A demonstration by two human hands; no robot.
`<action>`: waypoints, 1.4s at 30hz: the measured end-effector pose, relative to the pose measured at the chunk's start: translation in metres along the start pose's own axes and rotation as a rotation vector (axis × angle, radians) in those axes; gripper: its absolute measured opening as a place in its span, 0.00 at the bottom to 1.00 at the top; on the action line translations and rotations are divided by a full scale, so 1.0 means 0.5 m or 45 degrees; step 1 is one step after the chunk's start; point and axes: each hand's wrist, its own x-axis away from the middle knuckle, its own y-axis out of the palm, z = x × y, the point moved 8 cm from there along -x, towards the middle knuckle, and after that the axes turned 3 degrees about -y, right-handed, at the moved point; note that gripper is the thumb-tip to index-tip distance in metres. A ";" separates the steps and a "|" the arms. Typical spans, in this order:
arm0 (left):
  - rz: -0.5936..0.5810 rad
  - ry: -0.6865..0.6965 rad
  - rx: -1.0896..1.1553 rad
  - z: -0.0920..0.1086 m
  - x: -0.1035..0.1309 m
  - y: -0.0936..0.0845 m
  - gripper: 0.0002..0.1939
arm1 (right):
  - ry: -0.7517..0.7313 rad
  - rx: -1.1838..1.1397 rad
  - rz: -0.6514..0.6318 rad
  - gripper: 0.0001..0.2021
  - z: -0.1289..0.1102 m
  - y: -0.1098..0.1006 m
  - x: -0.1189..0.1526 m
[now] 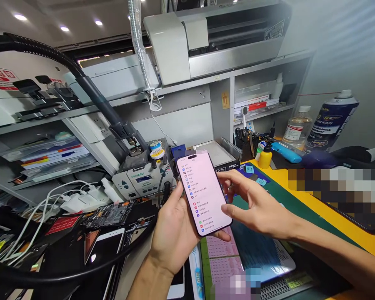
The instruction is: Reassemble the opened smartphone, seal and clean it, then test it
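Observation:
A smartphone point(206, 191) lies tilted in my left hand point(175, 225), its lit screen facing me with a settings-style list of small coloured icons. The left thumb runs along the phone's left edge, and fingertips show beneath its lower right corner. At the phone's right side is my right hand point(256, 204), thumb and fingers apart. Its thumb tip meets the right edge of the screen; whether it presses the glass I cannot tell. The right index finger reaches the upper right edge, while the other fingers are partly hidden.
Below lies a green mat point(303, 212) with a blue film-like sheet point(262, 246). Phones and parts, including a white-framed phone point(108, 246), crowd the left. Behind stands a soldering station point(140, 179). A black cable point(81, 275) crosses the front left. A spray can point(331, 121) stands right.

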 end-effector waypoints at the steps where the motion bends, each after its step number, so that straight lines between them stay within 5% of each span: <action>1: -0.005 0.000 -0.006 0.001 0.000 0.001 0.31 | 0.001 -0.032 -0.012 0.25 -0.002 0.001 0.000; 8: 0.002 0.019 -0.020 0.000 -0.001 -0.001 0.30 | 0.138 -0.167 0.073 0.15 0.007 0.004 -0.008; 42: 0.017 0.015 -0.022 -0.001 0.000 0.005 0.29 | 0.063 -0.161 0.028 0.18 -0.007 0.000 0.000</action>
